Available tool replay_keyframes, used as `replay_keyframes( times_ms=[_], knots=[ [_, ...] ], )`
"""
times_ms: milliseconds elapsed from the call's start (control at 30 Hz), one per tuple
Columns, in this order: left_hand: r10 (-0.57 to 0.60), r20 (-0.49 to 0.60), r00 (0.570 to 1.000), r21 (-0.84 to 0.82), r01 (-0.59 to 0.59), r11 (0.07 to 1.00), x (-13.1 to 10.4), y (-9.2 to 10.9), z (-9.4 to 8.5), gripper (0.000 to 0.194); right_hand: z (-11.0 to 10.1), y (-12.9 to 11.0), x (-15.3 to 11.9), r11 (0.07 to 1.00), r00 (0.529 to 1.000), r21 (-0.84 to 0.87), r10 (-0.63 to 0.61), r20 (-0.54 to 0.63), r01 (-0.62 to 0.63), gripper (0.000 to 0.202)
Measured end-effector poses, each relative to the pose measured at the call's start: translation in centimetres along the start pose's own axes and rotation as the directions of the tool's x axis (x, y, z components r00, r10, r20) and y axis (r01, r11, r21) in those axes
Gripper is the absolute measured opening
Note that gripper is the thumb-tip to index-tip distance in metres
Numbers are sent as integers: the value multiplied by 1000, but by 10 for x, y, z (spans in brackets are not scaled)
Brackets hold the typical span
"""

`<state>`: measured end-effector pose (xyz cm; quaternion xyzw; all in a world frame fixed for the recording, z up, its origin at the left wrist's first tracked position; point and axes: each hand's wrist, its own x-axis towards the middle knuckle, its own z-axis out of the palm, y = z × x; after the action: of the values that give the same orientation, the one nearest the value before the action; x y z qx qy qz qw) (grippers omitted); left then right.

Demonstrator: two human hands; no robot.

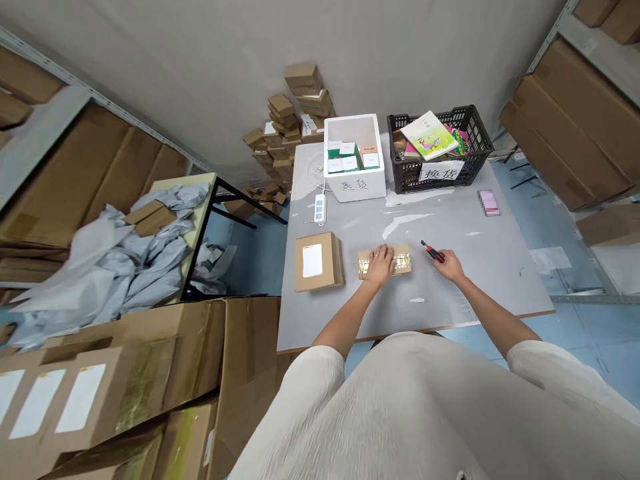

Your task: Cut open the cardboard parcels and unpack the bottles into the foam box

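Note:
On the grey table a small cardboard box (pixel 403 259), with shiny tape along its top, lies under my left hand (pixel 381 264). That hand grips the box from above, its fingers bent over the top toward the far edge. My right hand (pixel 450 265) is closed around a red and black utility knife (pixel 433 252), just right of the box and apart from it. The knife's tip points away to the upper left. Left of my left hand stands a larger cardboard box (pixel 327 263) with a white label (pixel 313 261).
At the table's back are a white foam box (pixel 357 190) with small cartons and a black crate (pixel 400 175) with booklets. A power strip (pixel 320 209) and a purple pack (pixel 489 203) lie nearby. Stacked cartons (pixel 200 347) and a side table with grey bags (pixel 150 267) stand left.

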<state>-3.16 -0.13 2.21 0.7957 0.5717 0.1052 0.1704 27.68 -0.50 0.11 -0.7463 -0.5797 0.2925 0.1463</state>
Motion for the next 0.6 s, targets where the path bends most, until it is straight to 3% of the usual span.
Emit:
replay_keyframes(
  times_ms=[367,600],
  knots=[
    [9,-48,999,-11,-10,1000,-47,-10,-8,46,12,56,13,951,965,-171,263,8,-257,51],
    [1,-36,999,24,0,1000,-57,-8,-5,51,29,68,31,939,955,-204,293,49,-277,53]
  ],
)
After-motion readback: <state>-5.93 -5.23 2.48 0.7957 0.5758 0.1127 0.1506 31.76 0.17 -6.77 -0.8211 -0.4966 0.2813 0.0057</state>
